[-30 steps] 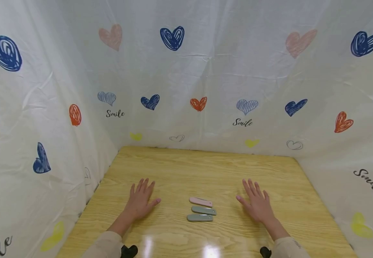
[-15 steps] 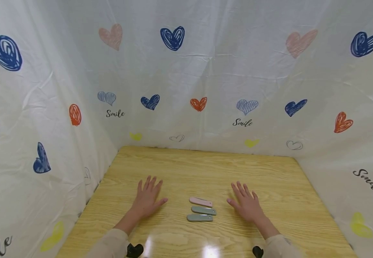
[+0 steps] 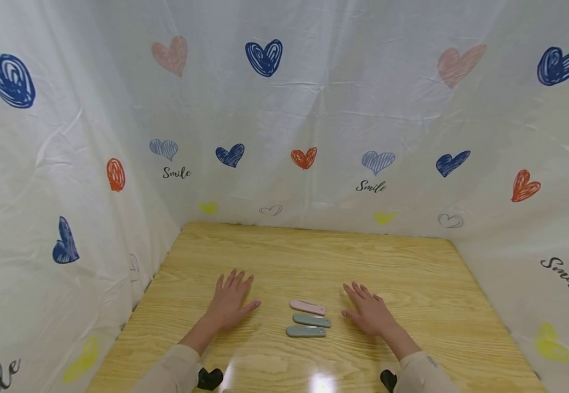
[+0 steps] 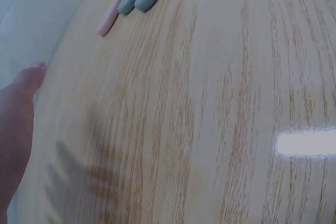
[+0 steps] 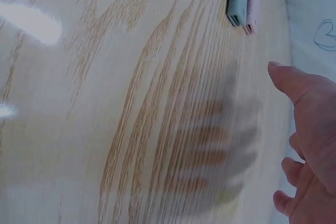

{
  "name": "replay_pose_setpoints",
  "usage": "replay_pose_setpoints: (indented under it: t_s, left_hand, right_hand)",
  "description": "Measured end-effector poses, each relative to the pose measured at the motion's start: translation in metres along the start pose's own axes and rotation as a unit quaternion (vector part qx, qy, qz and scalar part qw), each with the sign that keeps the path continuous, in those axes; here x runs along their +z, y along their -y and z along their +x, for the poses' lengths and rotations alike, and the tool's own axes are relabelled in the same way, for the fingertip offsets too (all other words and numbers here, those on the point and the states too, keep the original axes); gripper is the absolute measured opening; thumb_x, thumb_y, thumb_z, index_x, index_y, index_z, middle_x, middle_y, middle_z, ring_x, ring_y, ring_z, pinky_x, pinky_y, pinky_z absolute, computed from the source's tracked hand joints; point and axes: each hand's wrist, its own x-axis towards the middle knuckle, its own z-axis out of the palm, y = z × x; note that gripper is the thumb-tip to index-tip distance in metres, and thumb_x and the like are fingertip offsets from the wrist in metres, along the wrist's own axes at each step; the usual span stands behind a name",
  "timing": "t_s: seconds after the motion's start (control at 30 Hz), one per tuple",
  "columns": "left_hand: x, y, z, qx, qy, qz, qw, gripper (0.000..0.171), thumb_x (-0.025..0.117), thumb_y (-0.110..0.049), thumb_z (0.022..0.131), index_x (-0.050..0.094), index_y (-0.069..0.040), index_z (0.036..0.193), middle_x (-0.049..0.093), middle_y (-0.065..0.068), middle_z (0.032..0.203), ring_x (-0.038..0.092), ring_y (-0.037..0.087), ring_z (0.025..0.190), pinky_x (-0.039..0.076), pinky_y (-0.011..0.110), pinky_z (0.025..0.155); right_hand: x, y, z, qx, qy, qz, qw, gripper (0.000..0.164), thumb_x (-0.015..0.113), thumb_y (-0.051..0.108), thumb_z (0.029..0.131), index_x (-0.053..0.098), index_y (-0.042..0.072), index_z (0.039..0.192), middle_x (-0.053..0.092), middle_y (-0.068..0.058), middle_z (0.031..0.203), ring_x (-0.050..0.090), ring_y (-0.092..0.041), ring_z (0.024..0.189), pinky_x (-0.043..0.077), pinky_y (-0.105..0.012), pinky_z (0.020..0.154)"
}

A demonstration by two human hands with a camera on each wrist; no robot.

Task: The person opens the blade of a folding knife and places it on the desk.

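Observation:
Three folded pocket knives lie side by side on the table in the head view. The pink knife (image 3: 307,308) is farthest back, a grey-green knife (image 3: 311,321) sits in the middle, and another grey-green knife (image 3: 306,331) is closest to me. To their left my left hand (image 3: 230,303) is held palm down, fingers spread, holding nothing. My right hand (image 3: 370,314) mirrors it on the right, its thumb nearer to the knives. Shadows of the fingers fall on the wood in both wrist views. Knife ends show at the top of the left wrist view, where only my thumb (image 4: 31,77) side appears.
The wooden table (image 3: 314,256) has light-coloured grain and bright reflections near its front. A white curtain (image 3: 324,125) printed with hearts and "Smile" hangs along its back and both sides. Dark wrist straps (image 3: 209,379) show below the sleeves.
Both hands have moved inward toward the knives, the left one to the right and the right one to the left. The knives have stayed in place.

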Motion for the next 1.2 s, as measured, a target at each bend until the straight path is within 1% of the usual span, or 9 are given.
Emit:
replay_pose_setpoints:
  t_s: [0.07,0.13,0.23,0.33,0.43,0.7,0.8,0.97,1.2]
  left_hand:
    - [0.001,0.000,0.000,0.000,0.020,-0.005,0.9998,0.074,0.051,-0.059,0.092,0.041,-0.011,0.147,0.036,0.020,0.152,0.025,0.042,0.144,0.016,0.067,0.113]
    - [0.001,-0.001,0.001,0.004,0.051,-0.012,0.9986,0.074,0.053,-0.059,0.091,0.041,-0.011,0.147,0.035,0.020,0.153,0.024,0.042,0.144,0.016,0.067,0.113]
    - [0.000,-0.003,0.002,0.013,0.098,-0.026,0.9948,0.075,0.055,-0.058,0.091,0.040,-0.010,0.147,0.034,0.021,0.153,0.024,0.043,0.144,0.017,0.066,0.113]
    - [0.000,-0.005,0.003,0.021,0.124,-0.032,0.9915,0.075,0.053,-0.058,0.092,0.040,-0.009,0.147,0.034,0.022,0.152,0.026,0.043,0.144,0.019,0.065,0.113]
    - [0.001,-0.008,0.005,0.027,0.132,-0.034,0.9904,0.074,0.052,-0.058,0.093,0.040,-0.009,0.147,0.035,0.022,0.152,0.028,0.043,0.143,0.020,0.063,0.114]
    - [0.006,-0.017,0.009,0.043,0.139,-0.039,0.9886,0.071,0.052,-0.055,0.094,0.040,-0.009,0.147,0.034,0.021,0.153,0.026,0.042,0.144,0.018,0.063,0.115]
    - [0.006,-0.022,0.011,0.049,0.144,-0.036,0.9877,0.071,0.051,-0.056,0.094,0.039,-0.010,0.148,0.033,0.020,0.154,0.025,0.041,0.145,0.017,0.063,0.115]
    - [0.008,-0.031,0.015,0.056,0.152,-0.032,0.9863,0.071,0.050,-0.057,0.094,0.039,-0.012,0.148,0.033,0.019,0.154,0.025,0.040,0.145,0.017,0.061,0.116]
    - [0.013,-0.042,0.022,0.063,0.159,-0.022,0.9850,0.072,0.049,-0.057,0.094,0.036,-0.014,0.150,0.033,0.017,0.155,0.026,0.037,0.146,0.019,0.057,0.117]
  right_hand:
    - [0.000,-0.001,0.001,-0.004,0.006,0.003,1.000,0.066,0.061,0.037,0.094,0.038,0.010,0.149,0.035,-0.022,0.153,0.033,-0.045,0.140,0.028,-0.069,0.105]
    - [0.000,-0.001,0.002,-0.007,0.013,0.006,1.000,0.067,0.062,0.038,0.093,0.037,0.011,0.149,0.034,-0.022,0.154,0.033,-0.045,0.140,0.028,-0.069,0.105]
    - [0.000,0.000,0.004,-0.015,0.019,0.007,1.000,0.069,0.063,0.038,0.092,0.037,0.011,0.149,0.034,-0.022,0.154,0.033,-0.044,0.140,0.028,-0.069,0.106]
    - [-0.001,0.002,0.006,-0.026,0.022,0.013,0.999,0.068,0.064,0.036,0.092,0.037,0.010,0.149,0.036,-0.022,0.152,0.035,-0.044,0.139,0.029,-0.068,0.106]
    - [-0.001,0.005,0.009,-0.040,0.026,0.015,0.999,0.066,0.063,0.035,0.093,0.038,0.008,0.148,0.037,-0.023,0.151,0.037,-0.045,0.137,0.031,-0.067,0.105]
    - [0.003,0.016,0.013,-0.048,0.043,0.027,0.998,0.063,0.062,0.033,0.094,0.040,0.008,0.147,0.037,-0.023,0.152,0.037,-0.047,0.137,0.032,-0.069,0.103]
    - [0.005,0.019,0.015,-0.054,0.037,0.019,0.998,0.062,0.062,0.033,0.094,0.041,0.007,0.146,0.035,-0.023,0.153,0.038,-0.046,0.137,0.034,-0.069,0.101]
    - [0.010,0.026,0.018,-0.070,0.019,0.020,0.997,0.060,0.064,0.030,0.093,0.045,0.005,0.144,0.031,-0.025,0.154,0.039,-0.047,0.135,0.039,-0.066,0.099]
    - [0.014,0.034,0.022,-0.082,0.012,0.012,0.996,0.056,0.064,0.027,0.092,0.048,0.005,0.141,0.035,-0.026,0.151,0.040,-0.048,0.134,0.041,-0.064,0.099]
